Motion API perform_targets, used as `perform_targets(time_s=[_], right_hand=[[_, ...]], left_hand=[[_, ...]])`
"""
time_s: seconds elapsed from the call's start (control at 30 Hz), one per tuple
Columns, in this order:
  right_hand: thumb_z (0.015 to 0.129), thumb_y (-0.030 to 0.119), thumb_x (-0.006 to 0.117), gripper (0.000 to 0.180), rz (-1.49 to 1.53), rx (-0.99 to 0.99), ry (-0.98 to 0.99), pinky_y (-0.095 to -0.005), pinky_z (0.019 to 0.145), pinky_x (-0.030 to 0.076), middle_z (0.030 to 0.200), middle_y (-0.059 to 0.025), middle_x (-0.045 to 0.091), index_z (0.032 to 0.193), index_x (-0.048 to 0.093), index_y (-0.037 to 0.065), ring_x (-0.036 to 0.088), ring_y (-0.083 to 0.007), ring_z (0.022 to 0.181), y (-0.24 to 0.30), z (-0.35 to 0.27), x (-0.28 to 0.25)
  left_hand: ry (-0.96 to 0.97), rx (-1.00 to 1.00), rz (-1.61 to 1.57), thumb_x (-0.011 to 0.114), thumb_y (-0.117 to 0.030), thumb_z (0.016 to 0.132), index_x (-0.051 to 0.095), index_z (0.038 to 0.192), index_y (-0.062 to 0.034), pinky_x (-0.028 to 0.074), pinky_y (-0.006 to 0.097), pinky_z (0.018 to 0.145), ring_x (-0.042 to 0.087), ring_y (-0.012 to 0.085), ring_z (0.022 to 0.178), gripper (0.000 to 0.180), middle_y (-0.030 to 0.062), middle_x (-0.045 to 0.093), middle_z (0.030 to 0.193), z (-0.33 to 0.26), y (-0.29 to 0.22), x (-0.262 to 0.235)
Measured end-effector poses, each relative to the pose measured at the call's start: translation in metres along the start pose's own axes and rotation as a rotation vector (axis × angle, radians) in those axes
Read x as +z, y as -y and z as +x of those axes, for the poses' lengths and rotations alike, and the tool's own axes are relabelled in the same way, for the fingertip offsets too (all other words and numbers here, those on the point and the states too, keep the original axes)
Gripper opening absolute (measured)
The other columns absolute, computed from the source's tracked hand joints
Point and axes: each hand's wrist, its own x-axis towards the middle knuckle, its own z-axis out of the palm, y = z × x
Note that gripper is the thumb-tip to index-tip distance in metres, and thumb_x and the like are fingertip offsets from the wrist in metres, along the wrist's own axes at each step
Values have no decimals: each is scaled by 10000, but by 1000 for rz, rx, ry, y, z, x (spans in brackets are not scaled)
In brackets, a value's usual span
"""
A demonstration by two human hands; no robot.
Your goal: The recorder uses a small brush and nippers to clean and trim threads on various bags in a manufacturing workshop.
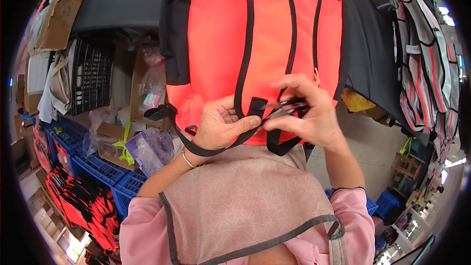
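A bright coral-orange backpack (212,44) with black trim lies before me, its padded shoulder strap (269,34) running down toward my hands. Between thumb and fingers, my left hand (221,123) pinches the black webbing (248,137) at the lower end of that strap. My right hand (314,113) is curled around small dark-handled thread snips (280,112), whose metal blades point left at the webbing beside my left thumb. Motion smears the right fingers and the snips. Whether the blades touch a thread is too small to tell.
A dark table (117,7) carries the backpack. To the left are a black crate (93,73), plastic bags, blue crates (100,167) and stacked red-and-black pieces (78,206). Grey pieces with dark trim (417,59) hang over the right edge. A patterned apron (245,196) covers my lap.
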Motion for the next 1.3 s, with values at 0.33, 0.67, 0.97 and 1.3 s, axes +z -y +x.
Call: perform_targets(time_s=[0.33,0.67,0.97,1.3], right_hand=[[767,86,801,317,-417,-96,-426,-317,704,543,818,-99,661,1041,652,24,655,-185,738,-12,-5,2],[869,118,754,248,-34,103,-451,-247,708,486,864,-15,618,1031,604,6,558,-78,766,-29,4,-11],[836,113,782,282,51,40,-440,-254,808,501,917,-29,637,1038,615,11,592,-90,839,-34,26,-6],[906,178,716,242,263,272,-393,-251,705,478,854,-53,672,1012,623,-18,600,-92,803,-42,40,-16]], left_hand=[[-19,10,67,649,-3,888,549,1262,77,582,303,830,695,179,911,395,126,679,1081,-3,0,-5],[-373,484,1249,530,77,849,519,1375,-20,538,370,779,639,352,895,535,200,618,1159,-4,-15,-17],[261,707,1999,608,-74,795,576,1324,-179,363,504,1112,450,307,1313,541,91,462,1442,22,-58,-28],[53,143,841,593,-256,951,563,700,-22,362,282,498,457,62,539,344,-35,500,606,114,-63,-17]])
